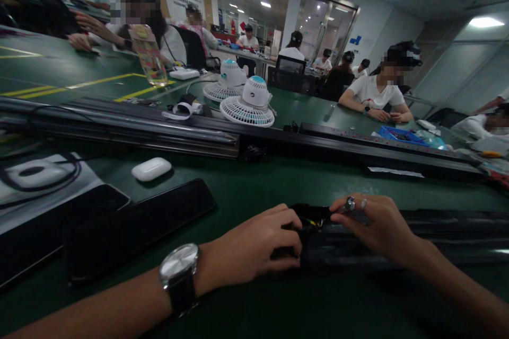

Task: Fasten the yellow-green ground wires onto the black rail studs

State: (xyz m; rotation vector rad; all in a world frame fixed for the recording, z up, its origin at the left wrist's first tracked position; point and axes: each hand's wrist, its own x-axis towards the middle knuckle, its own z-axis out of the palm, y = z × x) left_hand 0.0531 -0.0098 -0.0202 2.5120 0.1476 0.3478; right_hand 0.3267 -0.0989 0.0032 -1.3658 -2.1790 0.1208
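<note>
A long black bar (pixel 358 251) lies on the green table in front of me and runs off to the right. My left hand (pixel 262 246), with a watch on its wrist, curls its fingers round the bar's left end. Over the same end, my right hand (pixel 377 225) pinches the edge of a small black piece (pixel 308 212) between thumb and index finger. Yellow and green wires (pixel 312 222) show in the gap between the hands. What the left fingertips touch is partly hidden, and the dark parts are hard to tell apart.
A black phone-like slab (pixel 139 228) and a white earbud case (pixel 151 169) lie to the left. Long metal and black rails (pixel 178 135) cross the table ahead. Behind them stand two white fans (pixel 248 103) and a bottle (pixel 149 58). A person (pixel 377 87) works across the table near a blue tray (pixel 401 136).
</note>
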